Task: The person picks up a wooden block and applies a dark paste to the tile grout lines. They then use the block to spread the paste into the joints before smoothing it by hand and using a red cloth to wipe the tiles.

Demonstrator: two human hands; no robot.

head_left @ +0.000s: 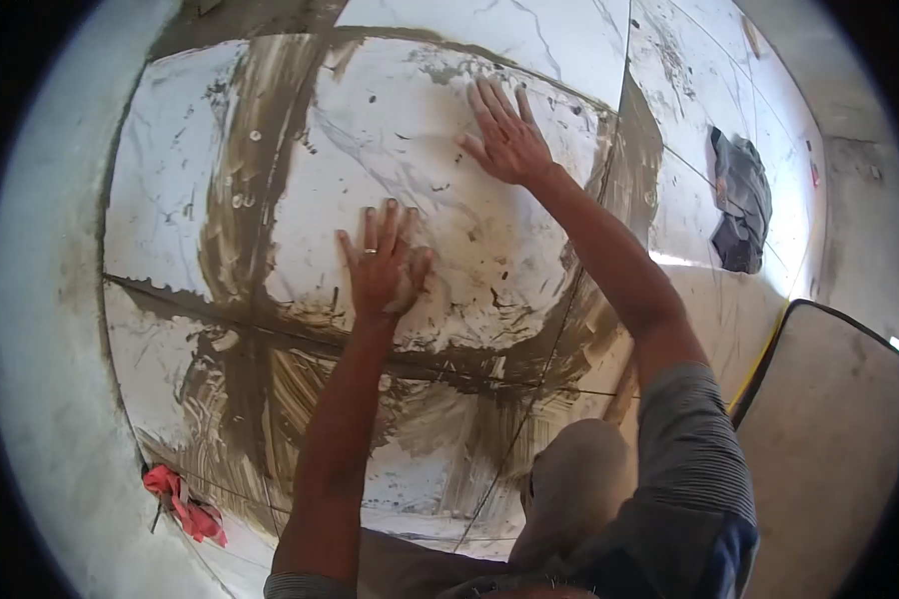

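Note:
Both hands lie on a large white marbled tile (370, 140) smeared with brown grout or mud. My left hand (384, 262) rests near its middle with the fingers spread and a ring on one finger. Farther up and to the right, my right hand (504, 135) is flat near the tile's upper right part, fingers apart. Neither hand holds anything. Wet brown smears (245, 180) run along the joints around this tile, and small dark specks dot its surface.
A dark grey cloth (741, 200) lies on tiles at the right. At the lower left is a red cloth (183, 504). A bare wall (45, 280) borders the left side. My knee (581, 469) is below the tile. A yellow-and-black edge (764, 359) runs at the right.

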